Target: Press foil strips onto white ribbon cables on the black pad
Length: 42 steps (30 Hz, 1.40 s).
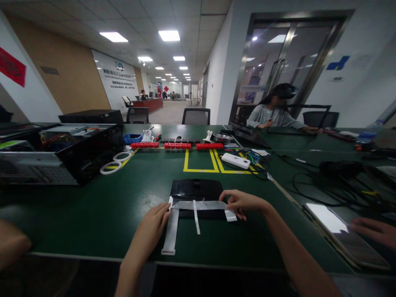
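A flat grey ribbon cable [213, 205] lies across a glossy black plate-like part [194, 187] on the table in front of me. Its left leg folds down towards me and ends in a wide connector [168, 252]. A narrow white strip [196, 220] crosses the middle of the cable. At the left fold, my left hand [154, 220] has its fingers pressed together on the cable. My right hand [240, 202] is closed in a pinch at the cable's right fold, where a short end points down; the fingertips partly hide it.
An opened computer case [62, 152] stands at left, with two white rings [110, 167] beside it. Red power strips [177, 145], a white device [235, 161] and loose cables lie farther back. At right, another person's hand [375, 231] is by a phone [328, 218]. A co-worker [275, 109] sits opposite.
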Each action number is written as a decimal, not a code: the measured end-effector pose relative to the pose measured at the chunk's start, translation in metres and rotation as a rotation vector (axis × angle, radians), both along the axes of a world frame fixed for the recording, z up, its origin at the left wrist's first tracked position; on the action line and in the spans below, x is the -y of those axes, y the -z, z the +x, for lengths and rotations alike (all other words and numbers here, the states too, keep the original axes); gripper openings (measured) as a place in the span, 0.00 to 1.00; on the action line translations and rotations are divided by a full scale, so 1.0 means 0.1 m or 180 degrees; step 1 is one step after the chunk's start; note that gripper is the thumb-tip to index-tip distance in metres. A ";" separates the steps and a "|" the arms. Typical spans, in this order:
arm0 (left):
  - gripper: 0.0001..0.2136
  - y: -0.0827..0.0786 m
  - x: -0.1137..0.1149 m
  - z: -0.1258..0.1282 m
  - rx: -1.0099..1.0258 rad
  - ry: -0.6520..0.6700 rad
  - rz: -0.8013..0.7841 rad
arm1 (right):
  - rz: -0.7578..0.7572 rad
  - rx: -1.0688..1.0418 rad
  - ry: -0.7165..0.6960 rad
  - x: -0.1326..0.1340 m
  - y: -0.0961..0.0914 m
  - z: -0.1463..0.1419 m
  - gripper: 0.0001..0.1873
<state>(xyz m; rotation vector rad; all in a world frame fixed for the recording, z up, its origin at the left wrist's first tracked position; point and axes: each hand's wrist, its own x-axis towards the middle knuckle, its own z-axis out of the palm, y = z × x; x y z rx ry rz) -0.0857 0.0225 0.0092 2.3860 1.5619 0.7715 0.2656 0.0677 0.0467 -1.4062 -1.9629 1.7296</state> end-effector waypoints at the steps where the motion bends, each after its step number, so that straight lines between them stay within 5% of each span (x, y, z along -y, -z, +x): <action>1: 0.17 0.08 0.00 -0.09 -0.0031 -0.0156 0.0032 | 0.0007 0.0009 -0.0003 0.00 -0.01 0.00 0.22; 7: 0.17 0.43 0.01 -0.33 -0.0308 -0.0375 0.0204 | 0.0187 0.0093 0.0142 0.02 -0.06 -0.05 0.21; 22: 0.17 0.38 0.06 -0.26 -0.0552 -0.0369 0.0348 | 0.0369 -0.0737 0.0260 -0.04 -0.27 -0.07 0.22; 31: 0.17 0.36 0.07 -0.26 -0.0559 -0.0380 0.0380 | 0.1476 -0.2032 0.2348 -0.33 -0.27 0.27 0.27; 38: 0.17 0.36 0.07 -0.26 -0.0579 -0.0382 0.0383 | 0.1425 -0.1713 0.4117 -0.53 0.14 0.79 0.19; 42: 0.17 0.36 0.07 -0.27 -0.0569 -0.0381 0.0388 | 0.1272 -0.1562 0.4648 -0.52 0.26 0.99 0.16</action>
